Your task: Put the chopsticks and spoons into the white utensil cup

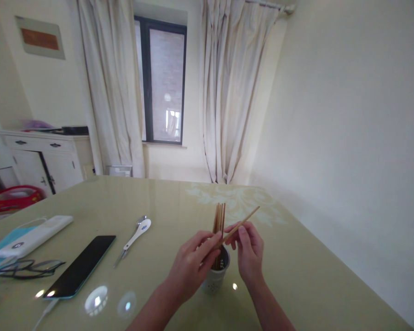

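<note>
A small white perforated cup (216, 281) stands on the glossy table (296, 276) and holds several wooden chopsticks (219, 219) upright. Both hands hover right over the cup. My right hand (249, 252) pinches one loose chopstick (243, 222), which slants up to the right. My left hand (191, 266) has its fingers closed on the lower end of that same chopstick, just above the cup's rim.
To the left lie a white ceramic spoon (138, 232) with a metal spoon beside it, a dark phone (81, 266) on a cable, black glasses (27, 269), a white power bank (34, 235) and a blue face mask. A white cabinet (44, 158) and curtained window stand behind.
</note>
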Action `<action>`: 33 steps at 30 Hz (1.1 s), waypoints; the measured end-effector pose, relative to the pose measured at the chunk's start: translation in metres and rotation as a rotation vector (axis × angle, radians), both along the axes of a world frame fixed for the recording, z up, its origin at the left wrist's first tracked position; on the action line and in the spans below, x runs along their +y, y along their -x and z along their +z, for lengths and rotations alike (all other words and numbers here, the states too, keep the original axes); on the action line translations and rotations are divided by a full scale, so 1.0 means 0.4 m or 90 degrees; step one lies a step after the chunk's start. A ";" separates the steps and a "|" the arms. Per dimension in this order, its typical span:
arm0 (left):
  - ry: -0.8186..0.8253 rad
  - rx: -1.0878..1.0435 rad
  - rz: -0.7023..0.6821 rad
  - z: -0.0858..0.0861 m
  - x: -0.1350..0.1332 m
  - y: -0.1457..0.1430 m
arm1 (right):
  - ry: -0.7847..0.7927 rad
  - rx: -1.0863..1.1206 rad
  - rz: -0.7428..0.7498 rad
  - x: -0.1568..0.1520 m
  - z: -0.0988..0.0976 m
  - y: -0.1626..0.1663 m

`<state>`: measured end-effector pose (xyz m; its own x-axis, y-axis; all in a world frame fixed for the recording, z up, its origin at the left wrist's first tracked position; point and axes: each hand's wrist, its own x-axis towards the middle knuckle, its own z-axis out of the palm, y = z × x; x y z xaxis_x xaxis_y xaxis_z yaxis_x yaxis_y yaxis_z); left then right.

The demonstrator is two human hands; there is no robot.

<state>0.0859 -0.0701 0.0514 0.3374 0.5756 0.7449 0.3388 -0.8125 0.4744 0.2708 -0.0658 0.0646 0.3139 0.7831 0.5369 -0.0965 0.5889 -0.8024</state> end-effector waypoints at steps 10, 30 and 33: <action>0.333 -0.111 -0.082 -0.043 0.011 -0.029 | -0.003 0.058 -0.120 0.041 0.004 -0.068; 0.427 -0.205 0.021 -0.051 0.100 0.037 | 0.050 -0.311 -0.012 0.053 -0.049 -0.045; 0.345 0.000 0.363 -0.059 0.166 0.158 | 0.045 -0.309 -0.015 0.054 -0.051 -0.043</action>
